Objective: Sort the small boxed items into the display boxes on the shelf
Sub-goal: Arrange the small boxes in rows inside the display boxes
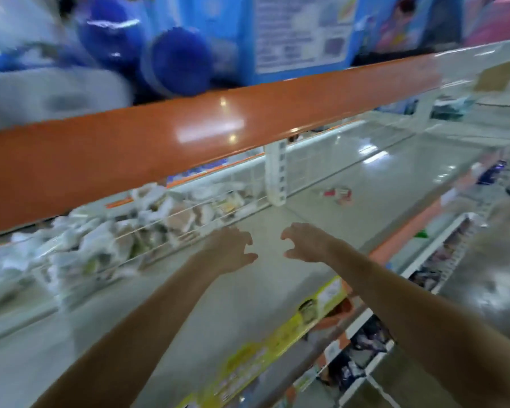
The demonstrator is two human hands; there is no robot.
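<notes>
The picture is blurred by motion. My left hand [233, 247] and my right hand [302, 241] reach forward side by side over a pale shelf board [248, 295]. Both hands have loosely curved fingers and hold nothing; a small gap lies between them. To the left of my left hand, wire-fronted display bins [136, 231] hold several small packaged items in pale wrappers. Farther back on the right part of the shelf lie a few small red and white boxes [337, 194].
An orange shelf edge [189, 134] crosses above the hands, with blue goods [174, 60] on top. A white upright post [275, 175] splits the shelf. A yellow label strip [277, 334] runs along the front edge. Lower shelves with dark packets [365, 343] lie at right.
</notes>
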